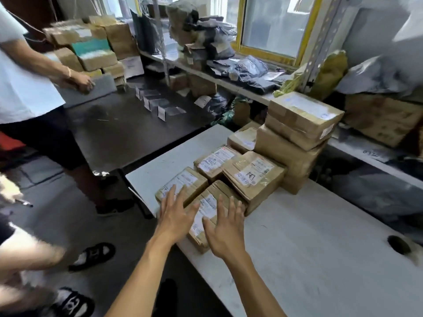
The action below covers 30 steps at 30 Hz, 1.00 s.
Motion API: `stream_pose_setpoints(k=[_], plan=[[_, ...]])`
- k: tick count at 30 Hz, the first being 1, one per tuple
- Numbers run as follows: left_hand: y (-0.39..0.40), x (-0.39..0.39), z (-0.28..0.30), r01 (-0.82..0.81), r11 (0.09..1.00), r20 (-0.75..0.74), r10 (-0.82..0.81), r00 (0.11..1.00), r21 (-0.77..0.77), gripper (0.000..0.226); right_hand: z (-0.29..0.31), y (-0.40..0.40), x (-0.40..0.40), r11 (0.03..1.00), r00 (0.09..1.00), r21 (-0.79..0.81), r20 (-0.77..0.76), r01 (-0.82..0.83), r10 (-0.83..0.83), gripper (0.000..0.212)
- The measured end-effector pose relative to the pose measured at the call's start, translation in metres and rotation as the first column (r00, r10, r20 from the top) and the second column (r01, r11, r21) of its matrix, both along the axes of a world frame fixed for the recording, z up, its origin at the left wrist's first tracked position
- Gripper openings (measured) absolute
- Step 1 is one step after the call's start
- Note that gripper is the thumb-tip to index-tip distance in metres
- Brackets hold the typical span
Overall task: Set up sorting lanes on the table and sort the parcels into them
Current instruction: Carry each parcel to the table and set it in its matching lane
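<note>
Several brown cardboard parcels with white labels lie in a cluster on the white table (320, 259). My left hand (175, 213) and my right hand (225, 229) hover with straight, spread fingers over the nearest parcel (207, 208), which sits at the table's left edge. Whether they touch it I cannot tell. Beside it lie a parcel to the left (183, 183), one behind (215, 161) and a larger one (254, 176). A taller stack of parcels (297, 124) rises behind them. Small white label cards (158, 105) stand in a row on the black table (119, 133).
A person in a white shirt (25, 83) stands at the left, holding a grey flat parcel (91, 89) by a box pile (91, 46). Another person's arm and feet are at lower left. Shelves (229, 83) with bags and boxes run along the back. A hole (399, 244) is in the white table.
</note>
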State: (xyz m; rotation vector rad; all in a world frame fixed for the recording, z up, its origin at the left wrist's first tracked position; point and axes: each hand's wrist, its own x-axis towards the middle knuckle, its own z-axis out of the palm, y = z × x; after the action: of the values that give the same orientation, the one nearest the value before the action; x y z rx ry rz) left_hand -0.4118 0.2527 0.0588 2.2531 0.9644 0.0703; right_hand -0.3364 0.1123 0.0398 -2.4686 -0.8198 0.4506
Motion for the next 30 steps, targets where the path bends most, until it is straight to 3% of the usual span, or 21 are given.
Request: stream_pose_setpoints(k=[6,9,13,16,20,24,30], plan=[[0.123,0.055,-0.015,0.094,0.995,-0.029,-0.096,0.995,-0.041,0.069,-0.013,0.106,0.026,0.987,0.984,0.057,-0.109,0.151,-0.144,0.074],[0.166,0.077,-0.015,0.134,0.988,-0.022,-0.136,0.99,-0.079,0.068,-0.007,0.148,0.037,0.946,0.929,0.157,-0.291,0.282,-0.229,0.072],[0.199,0.098,-0.024,0.163,0.965,-0.015,-0.17,0.985,-0.206,0.066,-0.007,0.189,0.051,0.72,0.63,0.253,-0.709,0.647,-0.317,0.064],[0.213,0.109,-0.032,0.156,0.912,-0.03,-0.181,0.983,-0.378,0.067,-0.022,0.205,0.067,0.591,0.452,0.169,-0.812,0.789,-0.37,0.067],[0.215,0.111,-0.033,0.073,0.786,-0.129,-0.191,0.973,-0.614,0.073,-0.045,0.219,0.085,0.46,0.255,0.057,-0.888,0.886,-0.381,0.114],[0.208,0.117,-0.021,0.041,0.678,-0.198,-0.271,0.942,-0.734,0.061,-0.116,0.224,0.098,0.396,0.079,-0.039,-0.958,0.917,-0.276,0.126],[0.217,0.127,-0.031,-0.046,0.581,-0.238,-0.259,0.936,-0.813,0.077,-0.141,0.228,0.099,0.35,0.039,-0.071,-0.953,0.934,-0.3,0.154]])
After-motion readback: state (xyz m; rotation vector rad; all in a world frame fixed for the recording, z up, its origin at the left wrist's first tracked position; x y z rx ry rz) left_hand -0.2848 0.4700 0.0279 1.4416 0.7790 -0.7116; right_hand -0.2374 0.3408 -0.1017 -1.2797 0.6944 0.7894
